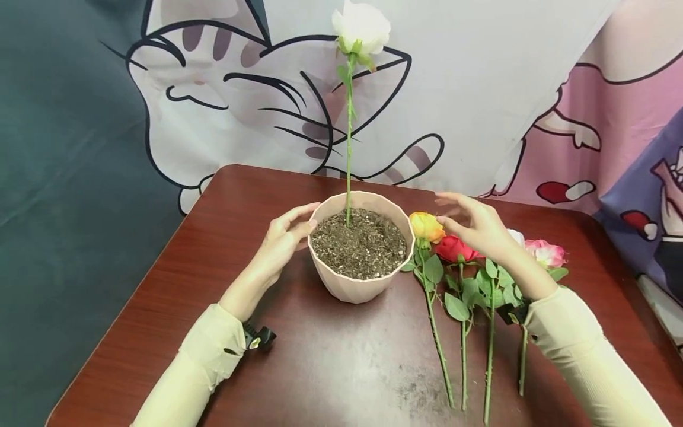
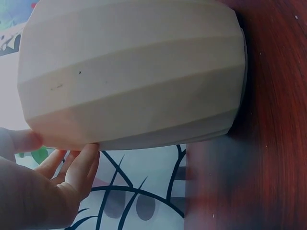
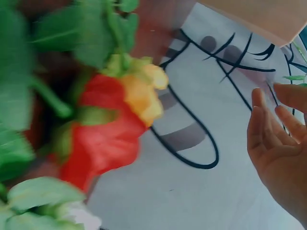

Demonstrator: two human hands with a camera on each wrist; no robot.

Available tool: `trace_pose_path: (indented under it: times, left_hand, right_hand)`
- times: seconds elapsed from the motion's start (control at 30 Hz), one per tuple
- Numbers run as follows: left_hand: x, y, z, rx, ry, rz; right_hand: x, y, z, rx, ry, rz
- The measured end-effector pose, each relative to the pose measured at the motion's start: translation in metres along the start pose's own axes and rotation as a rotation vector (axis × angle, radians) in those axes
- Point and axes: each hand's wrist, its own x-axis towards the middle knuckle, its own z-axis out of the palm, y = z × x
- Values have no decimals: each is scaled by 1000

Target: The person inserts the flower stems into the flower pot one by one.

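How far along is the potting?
Seemingly done: one white rose stands in the soil. In hand: the left hand touches the pot; the right hand holds nothing. Apparently left: the yellow rose, red rose, second white rose and pink flower, lying on the table.

Pale pink flowerpot (image 1: 354, 289), white rose (image 1: 363, 26), speckled brown soil (image 1: 365, 246)
At the pot's three o'clock: yellow-orange rose (image 1: 426, 226), red rose (image 1: 455, 248), pink-and-white flower (image 1: 546, 253), green leaves (image 1: 433, 270). Red-brown wood-grained desk (image 1: 320, 367). At twelve o'clock, a white backdrop (image 1: 491, 77) shows a black-outlined, mauve-striped cat (image 1: 213, 136).
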Motion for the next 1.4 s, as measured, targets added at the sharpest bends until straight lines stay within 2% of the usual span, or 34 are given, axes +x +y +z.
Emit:
trace_pose_path:
  times: [0.1, 0.23, 0.37, 0.6, 0.8, 0.97, 1.1, 1.23, 1.4]
  left_hand:
    - [0, 0, 0, -1, -7, 4]
    - [0, 0, -1, 8, -7, -6]
    - [0, 0, -3, 7, 1, -4]
    - [2, 4, -6, 0, 7, 7]
    - [3, 3, -7, -3, 26, 18]
    - [3, 0, -6, 9, 35, 18]
    - [3, -2, -6, 12, 28, 17]
    - [3, -3, -4, 7, 13, 13]
    - [4, -4, -2, -5, -2, 16]
  right_hand:
    - [-14, 6, -3, -71, -17, -34]
    - [-32, 11, -8, -110, -65, -52]
    - [-47, 12, -6, -130, -129, -22]
    - [-70, 1, 12, -78, -214, 59]
    - [-79, -6, 38, -19, -314, 109]
    - [-91, -4, 60, -58, -332, 193]
    - [-100, -1, 72, -95, -304, 263]
    - [-105, -1, 78, -52, -310, 337]
    - [-105, -2, 75, 29, -368, 438]
